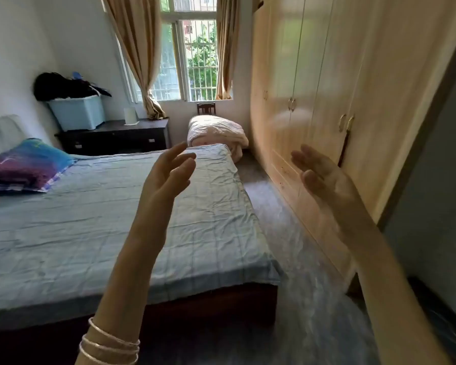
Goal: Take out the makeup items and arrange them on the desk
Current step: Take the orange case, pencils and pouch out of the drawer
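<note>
A bed point(111, 206) with a blue sheet fills the left and centre of the frame, and a pale wardrobe point(327, 101) runs down the right side. At upper left a dark desk point(116, 135) carries a light-blue bin point(77, 111) heaped with dark clothes. Both hands are raised mid-frame: the left hand point(166, 175) with fingers loosely spread, the right hand point(324, 177) flat and blurred; neither holds anything. No makeup items or their container are visible, so their place cannot be told. The likely risk is lost time: the desk sits beyond the bed, its top is partly taken by the bin, and arranged items could be crowded there.
</note>
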Available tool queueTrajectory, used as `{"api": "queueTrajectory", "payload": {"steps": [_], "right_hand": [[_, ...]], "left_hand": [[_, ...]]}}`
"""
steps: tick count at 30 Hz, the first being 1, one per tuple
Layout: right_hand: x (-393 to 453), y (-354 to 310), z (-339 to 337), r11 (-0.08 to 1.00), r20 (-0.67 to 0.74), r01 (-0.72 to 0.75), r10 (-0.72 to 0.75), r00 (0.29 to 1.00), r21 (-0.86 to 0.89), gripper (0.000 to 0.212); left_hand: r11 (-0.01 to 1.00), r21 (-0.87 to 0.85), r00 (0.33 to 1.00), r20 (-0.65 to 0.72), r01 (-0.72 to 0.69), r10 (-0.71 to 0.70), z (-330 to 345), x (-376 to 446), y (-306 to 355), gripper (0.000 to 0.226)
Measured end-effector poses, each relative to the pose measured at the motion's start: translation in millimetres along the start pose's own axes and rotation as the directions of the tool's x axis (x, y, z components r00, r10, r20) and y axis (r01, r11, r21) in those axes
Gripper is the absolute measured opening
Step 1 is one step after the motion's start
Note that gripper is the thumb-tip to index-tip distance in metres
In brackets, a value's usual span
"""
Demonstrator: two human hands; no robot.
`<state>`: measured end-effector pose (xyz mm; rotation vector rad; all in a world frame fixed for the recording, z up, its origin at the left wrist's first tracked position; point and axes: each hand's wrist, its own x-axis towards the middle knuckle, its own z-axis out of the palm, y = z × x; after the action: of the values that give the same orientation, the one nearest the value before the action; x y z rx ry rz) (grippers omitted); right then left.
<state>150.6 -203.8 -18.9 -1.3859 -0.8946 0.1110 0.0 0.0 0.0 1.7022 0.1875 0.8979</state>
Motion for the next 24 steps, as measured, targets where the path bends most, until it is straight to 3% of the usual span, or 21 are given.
{"api": "queueTrajectory", "payload": {"steps": [8,24], "right_hand": [[29.7,25.6,-61.3,0.999,-0.019,-0.015,0.015,1.000,-0.029,0.091],[164.9,99.2,-230.6,0.999,0.051,0.016,-0.014,0.999,-0.038,0.096]], "left_hand": [[0.998,-0.069,0.997,0.081,0.004,0.002,72.1,50.7,-25.0,0.030],[0.996,-0.093,0.999,0.033,-0.003,0.006,250.3,176.5,-80.5,0.029]]}}
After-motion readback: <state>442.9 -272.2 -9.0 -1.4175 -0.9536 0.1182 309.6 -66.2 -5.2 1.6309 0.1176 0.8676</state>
